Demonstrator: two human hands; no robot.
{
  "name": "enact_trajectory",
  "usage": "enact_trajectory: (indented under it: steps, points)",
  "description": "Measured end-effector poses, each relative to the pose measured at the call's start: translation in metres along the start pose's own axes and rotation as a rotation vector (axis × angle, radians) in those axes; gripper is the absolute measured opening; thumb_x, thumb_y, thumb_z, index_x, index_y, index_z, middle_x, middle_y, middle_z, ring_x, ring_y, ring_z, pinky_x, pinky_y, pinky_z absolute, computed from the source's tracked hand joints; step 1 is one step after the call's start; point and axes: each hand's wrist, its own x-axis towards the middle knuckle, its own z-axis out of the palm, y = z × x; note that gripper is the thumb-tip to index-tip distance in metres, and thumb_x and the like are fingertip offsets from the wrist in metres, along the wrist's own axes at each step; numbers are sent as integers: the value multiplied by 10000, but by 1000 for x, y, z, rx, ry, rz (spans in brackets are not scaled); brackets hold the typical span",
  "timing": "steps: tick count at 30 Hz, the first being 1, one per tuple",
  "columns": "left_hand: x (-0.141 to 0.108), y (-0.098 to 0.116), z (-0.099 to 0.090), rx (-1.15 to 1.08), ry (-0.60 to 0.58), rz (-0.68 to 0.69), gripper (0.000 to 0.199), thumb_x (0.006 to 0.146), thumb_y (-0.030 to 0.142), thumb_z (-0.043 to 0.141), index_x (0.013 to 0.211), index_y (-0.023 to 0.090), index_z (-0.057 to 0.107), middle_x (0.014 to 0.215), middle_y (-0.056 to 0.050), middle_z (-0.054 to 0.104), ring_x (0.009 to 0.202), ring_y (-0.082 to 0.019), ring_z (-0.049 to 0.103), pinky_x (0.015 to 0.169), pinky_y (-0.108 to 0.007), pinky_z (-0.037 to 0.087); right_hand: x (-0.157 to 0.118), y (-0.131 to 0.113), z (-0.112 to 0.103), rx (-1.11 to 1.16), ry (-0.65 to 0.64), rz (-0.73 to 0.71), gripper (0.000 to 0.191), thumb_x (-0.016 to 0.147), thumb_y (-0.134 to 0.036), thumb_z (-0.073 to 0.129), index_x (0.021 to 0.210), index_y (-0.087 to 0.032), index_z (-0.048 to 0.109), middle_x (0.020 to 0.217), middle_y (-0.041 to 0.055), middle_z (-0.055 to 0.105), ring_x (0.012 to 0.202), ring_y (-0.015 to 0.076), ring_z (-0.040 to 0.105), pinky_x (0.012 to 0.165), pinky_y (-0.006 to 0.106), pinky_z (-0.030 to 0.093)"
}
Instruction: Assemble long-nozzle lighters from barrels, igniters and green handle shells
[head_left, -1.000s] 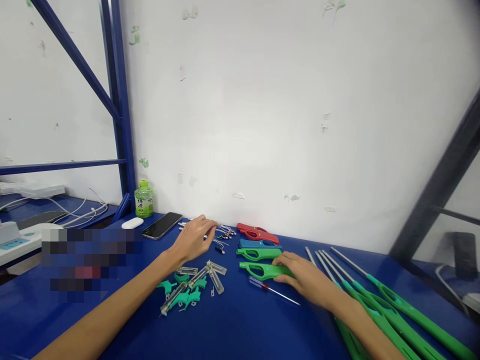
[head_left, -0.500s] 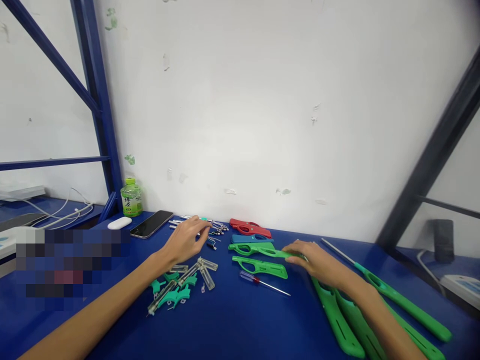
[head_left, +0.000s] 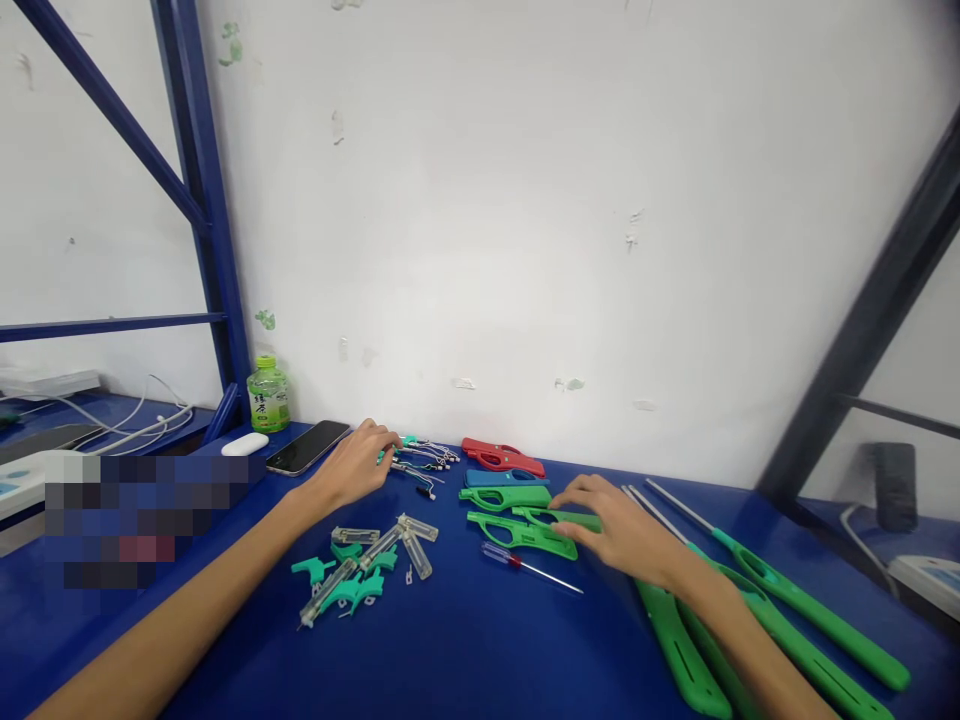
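Observation:
My left hand (head_left: 358, 468) reaches over the pile of thin metal tubes with wires (head_left: 431, 462). Its fingers are bent together at the pile's left end, and what they grip is hidden. My right hand (head_left: 616, 530) has thumb and index finger on either side of a green lighter casing (head_left: 534, 514). Around that casing lie another green casing (head_left: 517, 535), a blue casing (head_left: 501, 478) and a red casing (head_left: 501, 456). In front of them rests a screwdriver (head_left: 531, 568) with a clear and red handle.
Clear plastic tanks (head_left: 414, 552) and teal triggers (head_left: 366, 588) lie loosely at centre left. Several long green lighters (head_left: 817, 610) fill the right side, partly under my forearm. A phone (head_left: 307, 447), a white case (head_left: 245, 445) and a green bottle (head_left: 268, 396) stand back left.
My left hand has moved left and down onto the end of the tube pile. The green casing at my right hand has shifted slightly right and toward me, with the fingers now spread along it.

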Motion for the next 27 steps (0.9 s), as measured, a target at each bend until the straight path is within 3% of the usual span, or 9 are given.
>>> enact_trajectory:
  steps: [5,10,27]
  points:
    - [1,-22,11,31,-85,31,318,1046,409,690,1280,195,685,1335,-99,688,1176,-252,691,1019,-487,598,2,-16,18,-5,-60,-70,399,1069,-494,695,1335,-197,693,1406,101,652,1352,305,597,1208,604,423]
    - [0,-31,22,48,-135,57,327,1044,407,692,1293,194,680,1343,-101,684,1179,-254,690,1016,-489,600,5,-13,23,-17,-78,-79,335,1079,-437,694,1300,-186,696,1364,95,669,1288,284,635,1146,559,496]
    - [-4,-32,25,109,-145,116,345,1042,406,696,1300,180,667,1307,-97,688,1127,-243,701,962,-465,617,2,-8,30,1,-9,-145,320,1099,-403,667,1330,-182,679,1376,97,667,1311,288,633,1185,592,464]
